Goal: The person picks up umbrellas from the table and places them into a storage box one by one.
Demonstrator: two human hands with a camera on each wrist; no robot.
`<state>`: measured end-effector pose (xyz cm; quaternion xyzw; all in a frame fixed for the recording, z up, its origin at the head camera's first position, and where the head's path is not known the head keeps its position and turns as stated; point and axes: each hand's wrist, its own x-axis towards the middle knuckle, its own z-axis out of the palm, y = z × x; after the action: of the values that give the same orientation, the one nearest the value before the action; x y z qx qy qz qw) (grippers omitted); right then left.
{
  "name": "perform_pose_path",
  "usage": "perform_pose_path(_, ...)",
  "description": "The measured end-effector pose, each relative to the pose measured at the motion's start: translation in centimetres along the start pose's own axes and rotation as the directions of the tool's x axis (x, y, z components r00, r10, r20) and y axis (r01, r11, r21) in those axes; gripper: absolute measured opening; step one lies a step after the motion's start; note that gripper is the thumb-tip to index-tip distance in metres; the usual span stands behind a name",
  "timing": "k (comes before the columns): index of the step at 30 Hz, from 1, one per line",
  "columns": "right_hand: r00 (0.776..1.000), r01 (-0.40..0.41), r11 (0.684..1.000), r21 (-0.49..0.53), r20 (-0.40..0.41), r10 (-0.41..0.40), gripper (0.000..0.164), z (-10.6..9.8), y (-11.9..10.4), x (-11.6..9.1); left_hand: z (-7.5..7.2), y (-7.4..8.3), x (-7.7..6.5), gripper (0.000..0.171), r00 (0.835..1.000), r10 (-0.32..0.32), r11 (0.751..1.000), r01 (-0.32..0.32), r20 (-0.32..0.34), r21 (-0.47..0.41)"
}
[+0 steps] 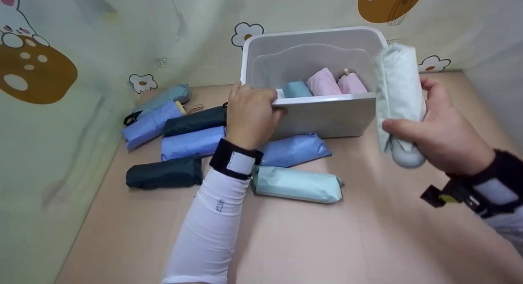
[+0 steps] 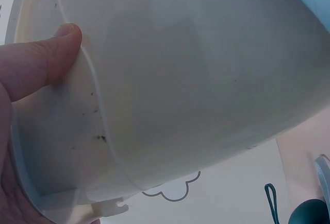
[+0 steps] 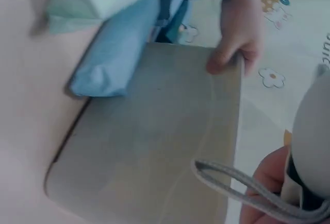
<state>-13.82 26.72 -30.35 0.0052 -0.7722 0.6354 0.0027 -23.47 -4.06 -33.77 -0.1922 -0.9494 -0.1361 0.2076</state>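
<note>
My left hand [image 1: 251,116] grips the front rim of a white plastic bin [image 1: 322,118] near its left corner. In the left wrist view the thumb [image 2: 64,49] lies against the bin's outer wall. My right hand [image 1: 453,130] holds a pale mint folded umbrella [image 1: 398,83] upright beside the bin's right side. Its rounded light-grey handle [image 1: 408,156] points down, and a grey wrist loop [image 3: 221,185] hangs from it. Inside the bin show a teal folded umbrella [image 1: 297,89] and two pink ones [image 1: 323,82]; their lower parts are hidden by the front wall.
In front of the bin lie a blue folded umbrella [image 1: 296,150] and a mint one [image 1: 298,184]. To the left are several more, among them a dark green one [image 1: 163,172] and a blue one [image 1: 192,143]. A printed curtain [image 1: 196,43] hangs behind the table [image 1: 310,239].
</note>
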Motion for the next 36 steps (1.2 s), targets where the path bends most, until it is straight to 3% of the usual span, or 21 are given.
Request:
perform_pose_path(3,1.000,-0.006,0.998,0.070,0.014,0.005,0.093,-0.1,-0.9,1.6,0.0,0.0,0.0,0.022,1.000,-0.002,1.000,0.002,0.002,-0.003)
perform_pose_path(8,0.996,0.067,0.964,0.258,0.046,-0.081,0.089,0.3,-2.1,4.2,0.0,0.1,0.0,0.023,1.000,-0.004,1.000,0.004,0.005,0.000)
perform_pose_path(11,0.995,0.085,0.953,0.291,0.029,-0.097,0.086,0.8,-2.8,5.7,0.0,0.0,0.0,0.024,1.000,-0.007,1.000,0.007,0.005,0.003)
perform_pose_path(15,0.998,0.056,0.959,0.279,-0.041,-0.046,0.083,1.6,-3.7,7.6,0.1,0.0,0.1,0.024,1.000,-0.006,1.000,0.006,0.008,0.002)
perform_pose_path(18,0.995,0.020,0.971,0.238,-0.104,0.005,0.086,2.1,-4.2,9.2,0.1,0.1,0.1,0.023,1.000,-0.013,1.000,0.013,0.018,0.000)
perform_pose_path(22,0.987,-0.031,0.996,0.080,-0.153,0.043,0.097,2.7,-4.1,11.0,0.0,0.2,0.0,0.023,0.999,-0.026,1.000,0.027,0.033,-0.008)
perform_pose_path(28,0.992,-0.075,0.993,-0.092,-0.106,0.065,0.107,2.9,-3.2,12.1,-0.1,0.3,0.1,0.022,0.999,-0.015,1.000,0.016,0.030,-0.015)
perform_pose_path(36,0.992,-0.119,0.976,-0.184,-0.066,0.109,0.102,3.1,-3.0,12.6,-0.1,0.1,0.0,0.023,1.000,-0.014,1.000,0.015,0.024,-0.011)
